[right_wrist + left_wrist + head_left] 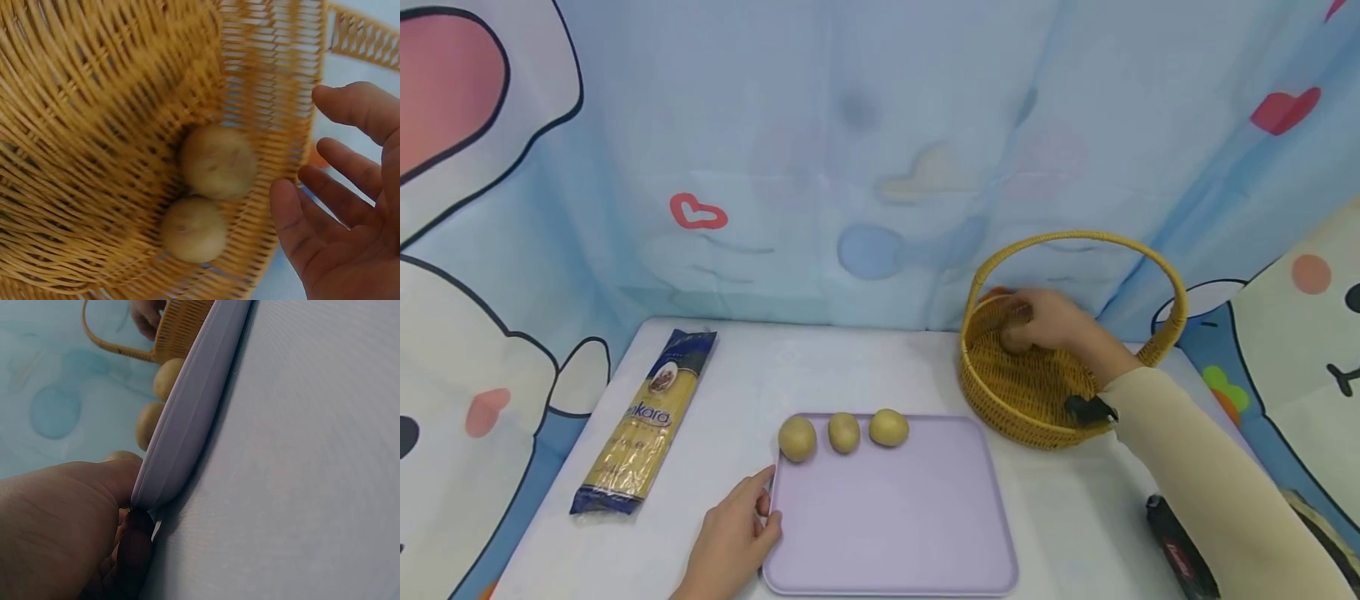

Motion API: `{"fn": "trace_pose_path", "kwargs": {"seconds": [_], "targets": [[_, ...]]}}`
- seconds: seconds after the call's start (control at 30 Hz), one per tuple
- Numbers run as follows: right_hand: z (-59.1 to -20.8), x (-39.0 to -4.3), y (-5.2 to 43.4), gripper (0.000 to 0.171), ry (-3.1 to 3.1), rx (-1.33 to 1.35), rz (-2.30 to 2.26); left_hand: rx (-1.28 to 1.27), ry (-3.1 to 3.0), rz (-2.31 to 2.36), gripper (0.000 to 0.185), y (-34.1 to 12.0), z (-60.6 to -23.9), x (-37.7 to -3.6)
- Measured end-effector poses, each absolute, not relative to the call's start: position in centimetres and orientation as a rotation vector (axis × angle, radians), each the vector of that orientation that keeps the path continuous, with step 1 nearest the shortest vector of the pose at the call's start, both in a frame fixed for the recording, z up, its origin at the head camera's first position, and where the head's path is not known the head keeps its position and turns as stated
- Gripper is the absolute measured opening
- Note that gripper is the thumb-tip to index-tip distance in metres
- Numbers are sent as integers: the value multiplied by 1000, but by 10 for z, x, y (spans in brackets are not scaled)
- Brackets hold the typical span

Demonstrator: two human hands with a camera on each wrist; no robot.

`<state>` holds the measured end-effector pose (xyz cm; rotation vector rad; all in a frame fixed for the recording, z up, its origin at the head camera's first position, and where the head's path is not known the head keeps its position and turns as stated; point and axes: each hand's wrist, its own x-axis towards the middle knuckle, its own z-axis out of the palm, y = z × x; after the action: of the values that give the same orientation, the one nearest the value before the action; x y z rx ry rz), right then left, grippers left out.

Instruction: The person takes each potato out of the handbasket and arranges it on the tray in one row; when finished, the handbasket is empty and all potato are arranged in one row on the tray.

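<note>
Where potatoes (844,433) line up — the tray (891,517) stretches sideways.

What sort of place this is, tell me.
Probably a staged tabletop recording spot rather than a working kitchen: a cartoon-printed curtain hangs close behind a white-topped table, with a lavender tray laid out on it.

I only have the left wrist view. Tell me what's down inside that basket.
Observer: Two potatoes lie side by side inside the basket.
Operator: Report whether the right hand has hold of either.
Observer: It holds nothing; in the right wrist view its fingers are apart from both.
Operator: Now tell me what's lying out to the left of the tray.
Observer: A blue-and-yellow packet lies there.
</note>
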<state>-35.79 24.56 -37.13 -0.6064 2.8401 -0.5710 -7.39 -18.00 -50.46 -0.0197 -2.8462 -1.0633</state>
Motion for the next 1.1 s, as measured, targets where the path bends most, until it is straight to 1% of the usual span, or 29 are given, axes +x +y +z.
{"fn": "trace_pose_path", "kwargs": {"seconds": [0.1,0.27,0.43,0.67,0.9,1.1], "targets": [[-378,-363,254,52,2838,-560,-535,-30,-2842,-1054,54,-180,-503,-74],[-390,-369,265,55,2816,-510,-480,-49,-2842,-1054,53,-180,-502,-74],[-400,-372,268,56,2823,-535,-454,-70,-2822,-1048,53,-180,-502,-75],[-411,-376,259,56,2847,-612,-357,-61,-2804,-1053,53,-180,-500,-75],[-404,-375,252,49,2853,-632,-308,-45,-2821,-1052,52,-181,-503,-73],[-384,-362,247,43,2884,-699,-351,-38,-2828,-1055,54,-180,-501,-72]]}}
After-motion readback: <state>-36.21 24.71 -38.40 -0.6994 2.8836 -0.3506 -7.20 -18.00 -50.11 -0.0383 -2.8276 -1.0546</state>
